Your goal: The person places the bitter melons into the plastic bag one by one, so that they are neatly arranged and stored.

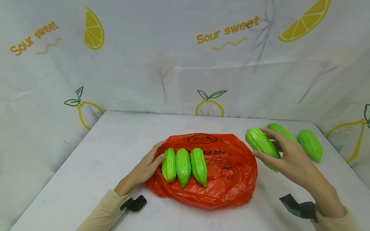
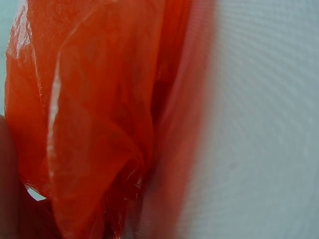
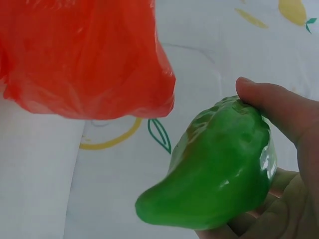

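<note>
A red plastic bag with black print lies crumpled on the table, and three green bitter melons rest side by side on its left half. My left hand grips the bag's left edge, its thumb close to the leftmost melon. Red plastic fills much of the left wrist view. Right of the bag, my right hand holds another bitter melon between thumb and fingers. In the right wrist view this melon looks glossy, bumpy and tapered at one end.
Two more bitter melons, one and another partly behind my right hand, lie at the table's right side. A green piece shows below the held melon; whose it is, I cannot tell. A lemon-printed white sheet stands behind the white table.
</note>
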`<state>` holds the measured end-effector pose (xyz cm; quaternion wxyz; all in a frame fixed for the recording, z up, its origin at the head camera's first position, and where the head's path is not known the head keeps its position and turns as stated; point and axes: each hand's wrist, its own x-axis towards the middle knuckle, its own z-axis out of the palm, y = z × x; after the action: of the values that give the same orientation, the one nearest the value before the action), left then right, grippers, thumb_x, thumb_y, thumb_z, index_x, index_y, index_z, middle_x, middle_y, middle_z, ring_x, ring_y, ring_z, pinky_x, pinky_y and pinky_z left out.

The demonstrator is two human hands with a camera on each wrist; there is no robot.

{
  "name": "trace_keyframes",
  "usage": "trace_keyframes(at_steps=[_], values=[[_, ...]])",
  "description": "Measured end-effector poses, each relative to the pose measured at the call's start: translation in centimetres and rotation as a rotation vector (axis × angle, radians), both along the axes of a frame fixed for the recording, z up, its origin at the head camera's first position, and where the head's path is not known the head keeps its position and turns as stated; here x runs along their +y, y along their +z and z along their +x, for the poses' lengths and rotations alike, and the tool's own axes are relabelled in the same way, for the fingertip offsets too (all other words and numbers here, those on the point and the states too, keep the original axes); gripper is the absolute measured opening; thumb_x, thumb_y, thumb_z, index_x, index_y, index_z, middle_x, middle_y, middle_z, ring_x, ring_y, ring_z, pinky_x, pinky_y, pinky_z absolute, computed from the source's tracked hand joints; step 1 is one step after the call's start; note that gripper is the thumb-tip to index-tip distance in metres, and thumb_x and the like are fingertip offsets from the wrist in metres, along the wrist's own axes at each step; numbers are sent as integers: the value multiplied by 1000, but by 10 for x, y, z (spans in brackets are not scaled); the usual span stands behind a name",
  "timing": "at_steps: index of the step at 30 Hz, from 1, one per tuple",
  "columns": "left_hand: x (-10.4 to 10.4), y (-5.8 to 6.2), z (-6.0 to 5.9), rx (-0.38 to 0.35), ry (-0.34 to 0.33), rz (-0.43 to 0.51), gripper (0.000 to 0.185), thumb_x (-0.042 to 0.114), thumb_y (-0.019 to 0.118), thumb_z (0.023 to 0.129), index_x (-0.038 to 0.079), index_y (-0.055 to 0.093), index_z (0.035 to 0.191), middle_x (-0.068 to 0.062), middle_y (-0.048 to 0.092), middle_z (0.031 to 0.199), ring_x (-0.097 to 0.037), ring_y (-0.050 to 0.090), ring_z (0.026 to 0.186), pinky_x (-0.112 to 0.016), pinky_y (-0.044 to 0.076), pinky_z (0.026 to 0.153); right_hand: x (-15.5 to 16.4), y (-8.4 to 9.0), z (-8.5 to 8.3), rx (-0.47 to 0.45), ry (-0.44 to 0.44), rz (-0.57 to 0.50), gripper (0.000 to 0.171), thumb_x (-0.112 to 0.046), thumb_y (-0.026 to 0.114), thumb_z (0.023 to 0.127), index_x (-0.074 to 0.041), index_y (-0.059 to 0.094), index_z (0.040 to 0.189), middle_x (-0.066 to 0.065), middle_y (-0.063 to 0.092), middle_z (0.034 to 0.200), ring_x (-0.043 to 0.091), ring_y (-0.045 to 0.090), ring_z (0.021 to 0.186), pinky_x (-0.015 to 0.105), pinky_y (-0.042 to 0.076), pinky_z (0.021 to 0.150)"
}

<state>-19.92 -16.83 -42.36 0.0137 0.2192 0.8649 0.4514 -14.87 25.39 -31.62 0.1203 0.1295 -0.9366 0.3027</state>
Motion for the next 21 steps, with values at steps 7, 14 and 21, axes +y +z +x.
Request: trace_keyframes(at_steps=[7, 14, 21], values=[[-1, 1, 1, -8, 6, 7, 50, 25, 43, 107, 13, 31, 153, -14, 41, 155, -33, 38, 144, -56, 29, 118, -13, 6, -3, 33, 41, -10, 73, -26, 82, 82, -8, 46, 143, 15, 61, 118, 35, 67, 93, 20, 53, 59], [0, 1, 1, -11, 6, 7, 50, 26, 43, 107, 14, 30, 154, -14, 40, 156, -33, 37, 145, -55, 29, 118, -28, 9, -5, 28, 80, -21, 72, -25, 81, 84, -9, 45, 143, 16, 60, 119, 36, 67, 94, 23, 56, 63], [0, 2, 1, -16, 7, 7, 50, 25, 43, 107, 13, 30, 154, -13, 39, 156, -33, 36, 145, -56, 28, 119, -43, 11, -7, 4, 88, -43, 73, -26, 80, 85, -5, 43, 144, 21, 57, 132, 45, 66, 104, 51, 59, 79]])
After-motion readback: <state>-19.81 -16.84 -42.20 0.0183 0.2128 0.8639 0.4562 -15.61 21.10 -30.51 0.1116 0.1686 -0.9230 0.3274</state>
